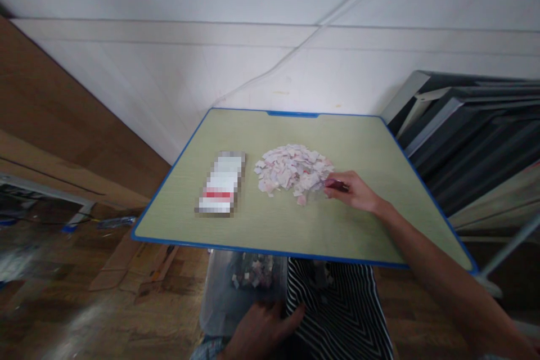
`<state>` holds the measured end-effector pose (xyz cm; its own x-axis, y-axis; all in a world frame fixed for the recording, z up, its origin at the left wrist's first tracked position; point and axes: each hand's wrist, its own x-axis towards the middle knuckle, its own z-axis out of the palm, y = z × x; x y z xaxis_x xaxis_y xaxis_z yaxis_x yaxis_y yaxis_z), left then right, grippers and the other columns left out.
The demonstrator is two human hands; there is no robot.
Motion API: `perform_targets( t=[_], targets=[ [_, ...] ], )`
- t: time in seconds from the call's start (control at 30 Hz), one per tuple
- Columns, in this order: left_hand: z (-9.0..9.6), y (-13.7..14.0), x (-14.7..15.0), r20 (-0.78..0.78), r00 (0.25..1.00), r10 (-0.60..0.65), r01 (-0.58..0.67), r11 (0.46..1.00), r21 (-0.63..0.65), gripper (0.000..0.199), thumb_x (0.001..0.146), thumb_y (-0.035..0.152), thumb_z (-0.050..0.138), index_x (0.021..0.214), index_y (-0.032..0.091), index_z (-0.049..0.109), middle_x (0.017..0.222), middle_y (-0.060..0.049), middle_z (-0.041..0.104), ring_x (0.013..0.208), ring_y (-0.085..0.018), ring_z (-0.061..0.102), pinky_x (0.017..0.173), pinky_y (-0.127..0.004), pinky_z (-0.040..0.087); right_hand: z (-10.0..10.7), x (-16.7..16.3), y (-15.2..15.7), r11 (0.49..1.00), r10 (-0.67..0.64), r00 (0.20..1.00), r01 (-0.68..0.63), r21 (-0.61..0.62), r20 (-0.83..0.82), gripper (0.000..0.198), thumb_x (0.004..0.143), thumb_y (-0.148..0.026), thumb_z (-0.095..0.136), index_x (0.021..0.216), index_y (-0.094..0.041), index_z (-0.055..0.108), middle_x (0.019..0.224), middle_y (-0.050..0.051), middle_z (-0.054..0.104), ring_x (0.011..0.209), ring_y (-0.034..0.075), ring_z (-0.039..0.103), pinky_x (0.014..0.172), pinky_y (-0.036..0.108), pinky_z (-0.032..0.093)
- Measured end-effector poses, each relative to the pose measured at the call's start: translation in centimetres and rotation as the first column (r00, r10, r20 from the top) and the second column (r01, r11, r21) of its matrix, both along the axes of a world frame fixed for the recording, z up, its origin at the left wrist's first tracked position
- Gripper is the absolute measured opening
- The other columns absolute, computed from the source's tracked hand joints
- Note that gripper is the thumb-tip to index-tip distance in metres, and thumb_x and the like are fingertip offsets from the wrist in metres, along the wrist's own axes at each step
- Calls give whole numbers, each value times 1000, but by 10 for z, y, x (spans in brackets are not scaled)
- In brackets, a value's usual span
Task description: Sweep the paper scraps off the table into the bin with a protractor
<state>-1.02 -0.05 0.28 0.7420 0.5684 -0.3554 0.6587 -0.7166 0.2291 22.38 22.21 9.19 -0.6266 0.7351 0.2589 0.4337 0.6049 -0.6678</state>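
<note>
A heap of small torn-looking pale pink and white paper pieces (293,167) lies in the middle of a light green tabletop (270,233) with a blue rim. At the heap's right edge, my right hand (356,191) is closed around a small, dark red, shiny object (336,184), whose kind I cannot make out. Below the table's front edge, my left hand (265,331) is over my lap, dim, its fingers apart and nothing visible in it. Beside it is a clear plastic bin (215,298) with similar scraps inside.
Left of the heap lies a blurred-out phone-like rectangle (221,183). A white wall (169,73) backs the table. Dark flat panels (476,129) lean at the right, and brown cardboard (63,107) stands at the left. Striped cloth (337,315) covers my lap.
</note>
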Motion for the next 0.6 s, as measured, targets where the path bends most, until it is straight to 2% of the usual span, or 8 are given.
perform_targets(
  t=[0.13, 0.3, 0.43, 0.6],
  targets=[
    [0, -1, 0, -10, 1000, 3, -3, 1000, 1, 62, 84, 12, 50, 133, 26, 15, 93, -8, 62, 71, -20, 62, 57, -28, 52, 1, -2, -2, 999, -47, 998, 46, -12, -33, 20, 79, -31, 51, 66, -16, 50, 52, -3, 43, 44, 7, 37, 40, 19, 29],
    [3, 0, 2, -21, 1000, 11, -11, 1000, -4, 59, 82, 9, 49, 131, 25, 21, 91, -8, 63, 69, -19, 63, 56, -28, 52, 4, -5, -5, 983, 100, 995, -100, -152, -6, 22, 78, -32, 52, 63, -16, 49, 51, -4, 43, 45, 7, 38, 41, 19, 29],
    [3, 0, 2, -5, 1000, 7, -7, 1000, -1, 58, 83, 9, 49, 131, 24, 22, 92, -9, 63, 71, -21, 63, 56, -30, 53, 3, -7, -7, 998, -9, 998, 5, -67, -63, 20, 79, -32, 51, 66, -16, 50, 53, -3, 45, 45, 7, 38, 42, 19, 30],
    [3, 1, 2, -34, 999, 21, -21, 1000, 1, 56, 83, 11, 51, 130, 25, 24, 90, -8, 63, 69, -20, 63, 56, -28, 53, 4, -6, -6, 996, 74, 997, -75, -56, -13, 19, 78, -29, 52, 64, -16, 50, 52, -4, 43, 45, 7, 38, 43, 20, 30]
  ],
)
